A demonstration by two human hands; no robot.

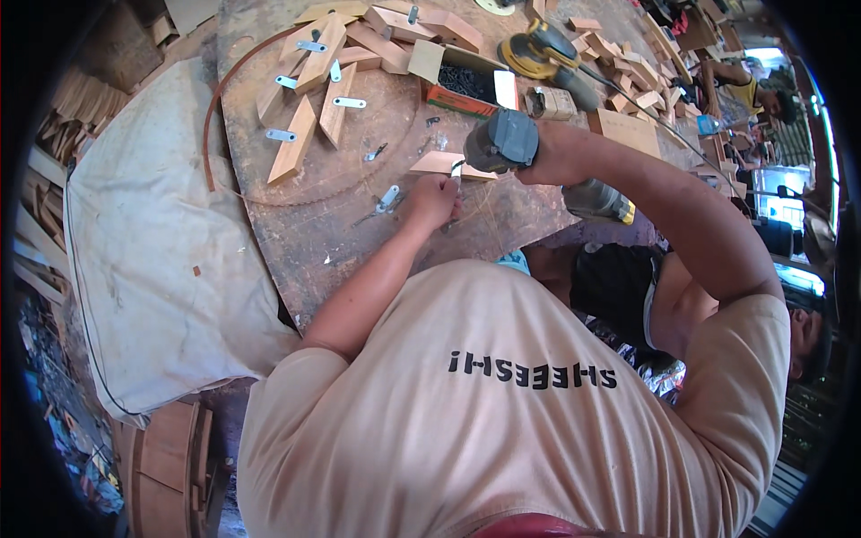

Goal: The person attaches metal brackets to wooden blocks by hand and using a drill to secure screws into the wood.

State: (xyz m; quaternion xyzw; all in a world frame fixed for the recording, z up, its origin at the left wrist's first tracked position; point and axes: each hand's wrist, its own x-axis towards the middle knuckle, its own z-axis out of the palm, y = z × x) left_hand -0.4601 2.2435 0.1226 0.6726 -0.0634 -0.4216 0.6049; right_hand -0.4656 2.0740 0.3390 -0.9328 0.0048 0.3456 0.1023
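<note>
My right hand (pixel 554 151) grips a grey cordless drill (pixel 502 140), its bit pointing left and down at a short wooden block (pixel 439 163) on the workbench. My left hand (pixel 432 201) is closed at the block's near edge. Between its fingers a small pale metal plate (pixel 456 170) shows, right by the drill's tip. Exactly where the tip meets the plate is too small to tell. Just left of that hand, another metal plate (pixel 388 197) lies loose on the bench.
Angled blocks with metal plates (pixel 294 139) lie at the far left. An open box of dark screws (pixel 468 86), a yellow sander (pixel 538 52) and a wood pile (pixel 632 72) stand beyond. A second power tool (pixel 599 201) lies at right; a person (pixel 619 287) sits nearby.
</note>
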